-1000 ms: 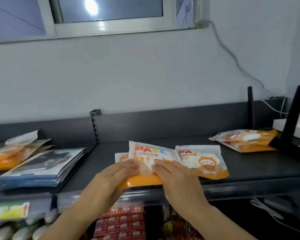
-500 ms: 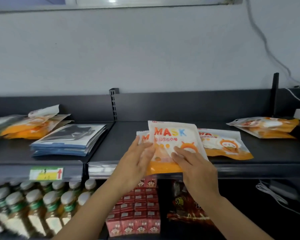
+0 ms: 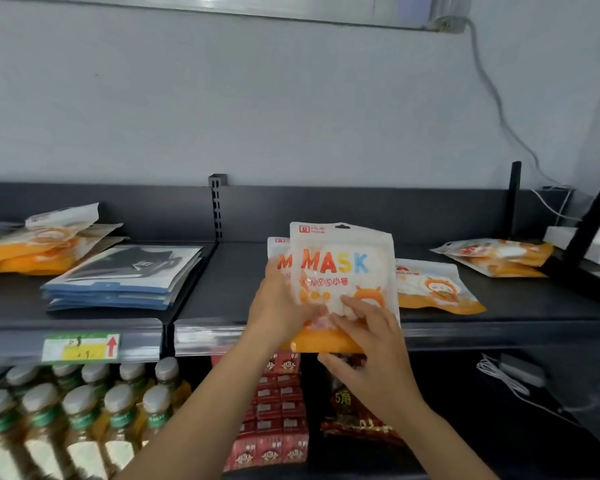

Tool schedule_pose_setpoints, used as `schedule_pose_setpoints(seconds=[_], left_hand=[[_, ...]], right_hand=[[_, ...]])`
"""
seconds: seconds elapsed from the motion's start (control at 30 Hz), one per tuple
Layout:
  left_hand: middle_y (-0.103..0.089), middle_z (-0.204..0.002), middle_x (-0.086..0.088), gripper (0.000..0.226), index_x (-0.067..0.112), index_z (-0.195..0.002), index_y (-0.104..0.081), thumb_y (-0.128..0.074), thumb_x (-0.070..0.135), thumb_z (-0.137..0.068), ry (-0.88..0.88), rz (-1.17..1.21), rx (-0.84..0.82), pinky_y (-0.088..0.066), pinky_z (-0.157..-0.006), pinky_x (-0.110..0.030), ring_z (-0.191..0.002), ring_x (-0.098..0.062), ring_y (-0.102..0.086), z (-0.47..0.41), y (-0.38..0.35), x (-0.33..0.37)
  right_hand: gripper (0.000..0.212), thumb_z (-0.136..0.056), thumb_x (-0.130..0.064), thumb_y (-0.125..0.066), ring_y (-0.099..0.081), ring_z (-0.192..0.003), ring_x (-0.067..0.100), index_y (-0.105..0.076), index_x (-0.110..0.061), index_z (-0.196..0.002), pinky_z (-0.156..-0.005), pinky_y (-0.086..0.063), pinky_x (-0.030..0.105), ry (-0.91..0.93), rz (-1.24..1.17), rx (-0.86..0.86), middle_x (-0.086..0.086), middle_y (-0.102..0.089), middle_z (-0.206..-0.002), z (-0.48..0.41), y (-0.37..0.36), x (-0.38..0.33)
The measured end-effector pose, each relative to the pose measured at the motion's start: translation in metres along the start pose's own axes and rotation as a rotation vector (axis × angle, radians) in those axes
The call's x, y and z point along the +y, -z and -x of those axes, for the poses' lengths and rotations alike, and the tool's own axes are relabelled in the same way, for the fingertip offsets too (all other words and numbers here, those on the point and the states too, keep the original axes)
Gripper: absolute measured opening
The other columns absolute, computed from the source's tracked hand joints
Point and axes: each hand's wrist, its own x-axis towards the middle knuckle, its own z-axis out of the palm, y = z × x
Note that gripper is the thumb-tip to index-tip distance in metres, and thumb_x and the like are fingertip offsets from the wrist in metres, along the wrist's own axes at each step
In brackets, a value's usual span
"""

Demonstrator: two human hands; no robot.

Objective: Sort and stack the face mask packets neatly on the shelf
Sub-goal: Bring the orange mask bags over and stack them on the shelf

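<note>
Left hand (image 3: 278, 311), right hand (image 3: 371, 336), gripping mask packets (image 3: 342, 271) upright between them

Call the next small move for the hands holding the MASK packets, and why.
Probably square the pair. The front packet sits offset right of the rear packet, and both are held up at the shelf edge by the left hand and right hand. Flush edges likely come before laying them on the flat packet alongside.

The 2 mask packets (image 3: 340, 265) have been tilted upright
</note>
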Motion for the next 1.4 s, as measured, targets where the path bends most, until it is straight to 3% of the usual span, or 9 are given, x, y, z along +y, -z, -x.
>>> schedule_pose_setpoints(seconds=[0.13,0.33,0.37,0.47,0.67,0.77,0.87,1.07,1.4], left_hand=[[-0.059,-0.115,0.011,0.091,0.043,-0.127,-0.031,-0.084,0.025,-0.055,-0.099,0.022,0.051,-0.057,-0.078,-0.047,-0.101,-0.015,-0.065,0.005,-0.005,-0.004],[-0.037,-0.132,0.006,0.11,0.041,-0.147,-0.003,-0.078,0.012,-0.072,-0.202,-0.009,0.091,-0.05,-0.094,-0.043,-0.118,-0.013,-0.049,0.023,-0.009,-0.004],[-0.036,-0.132,0.006,0.108,0.039,-0.147,-0.004,-0.077,0.01,-0.074,-0.237,-0.008,0.082,-0.051,-0.095,-0.039,-0.118,-0.009,-0.046,0.026,-0.009,-0.004],[-0.038,-0.125,0.014,0.096,0.039,-0.143,-0.017,-0.074,0.004,-0.075,-0.328,-0.012,0.084,-0.051,-0.093,-0.031,-0.119,0.001,-0.039,0.031,-0.007,-0.004],[-0.043,-0.125,0.02,0.083,0.046,-0.137,-0.02,-0.065,0.003,-0.082,-0.43,0.166,0.069,-0.053,-0.089,-0.025,-0.118,0.006,-0.045,0.046,-0.002,0.001],[-0.042,-0.137,0.013,0.09,0.053,-0.141,-0.003,-0.068,0.036,-0.082,-0.398,0.27,0.114,-0.053,-0.092,-0.037,-0.121,-0.01,-0.053,0.051,-0.002,-0.002],[-0.032,-0.144,0.015,0.103,0.061,-0.132,0.017,-0.063,0.066,-0.068,-0.321,0.19,0.232,-0.051,-0.094,-0.028,-0.121,0.001,-0.05,0.058,0.003,-0.004],[-0.053,-0.125,0.017,0.076,0.038,-0.137,-0.026,-0.072,0.032,-0.077,-0.393,0.153,0.405,-0.05,-0.085,-0.015,-0.112,0.002,-0.057,0.075,0.037,0.0],[-0.066,-0.107,0.017,0.053,0.044,-0.117,-0.037,-0.07,0.031,-0.077,-0.305,0.08,0.568,-0.056,-0.074,-0.022,-0.094,-0.002,-0.067,0.11,0.148,-0.03]], right_hand=[[0.056,-0.078,-0.054,-0.059,-0.014,-0.132,-0.005,-0.035,-0.045,-0.128,-0.101,-0.032,0.011,-0.198,-0.341,0.118,-0.026,-0.019,-0.141,-0.009,0.019,-0.016],[0.102,-0.075,-0.039,-0.075,-0.022,-0.141,0.016,-0.002,-0.043,-0.147,-0.106,-0.027,0.03,-0.46,-0.499,0.161,-0.007,-0.013,-0.155,-0.038,0.028,-0.001],[0.106,-0.071,-0.044,-0.076,-0.029,-0.139,0.016,0.001,-0.05,-0.144,-0.107,-0.039,0.046,-0.44,-0.554,0.156,-0.008,-0.019,-0.154,-0.04,0.027,0.002],[0.107,-0.069,-0.05,-0.075,-0.038,-0.133,0.014,0.007,-0.061,-0.137,-0.102,-0.044,0.048,-0.417,-0.557,0.134,-0.01,-0.028,-0.151,-0.04,0.026,0.0],[0.101,-0.077,-0.042,-0.071,-0.029,-0.134,0.016,0.012,-0.064,-0.13,-0.103,-0.042,0.041,-0.352,-0.48,0.188,-0.006,-0.025,-0.141,-0.038,0.021,-0.01],[0.099,-0.073,-0.051,-0.069,-0.023,-0.139,0.018,0.014,-0.07,-0.123,-0.102,-0.045,0.042,-0.3,-0.492,0.177,-0.011,-0.017,-0.142,-0.036,0.016,-0.015],[0.101,-0.071,-0.045,-0.073,-0.027,-0.134,0.006,0.009,-0.068,-0.126,-0.097,-0.05,0.04,-0.28,-0.544,0.17,-0.03,-0.012,-0.129,-0.036,0.008,-0.022],[0.103,-0.072,-0.029,-0.078,-0.034,-0.111,-0.024,-0.009,-0.04,-0.147,-0.081,-0.058,0.038,-0.233,-0.712,0.119,-0.036,-0.015,-0.121,-0.048,-0.003,-0.055],[0.098,-0.075,-0.029,-0.076,-0.037,-0.126,0.002,-0.012,-0.037,-0.149,-0.09,-0.05,0.027,-0.103,-0.86,-0.021,-0.015,-0.025,-0.147,-0.065,-0.061,-0.167]])
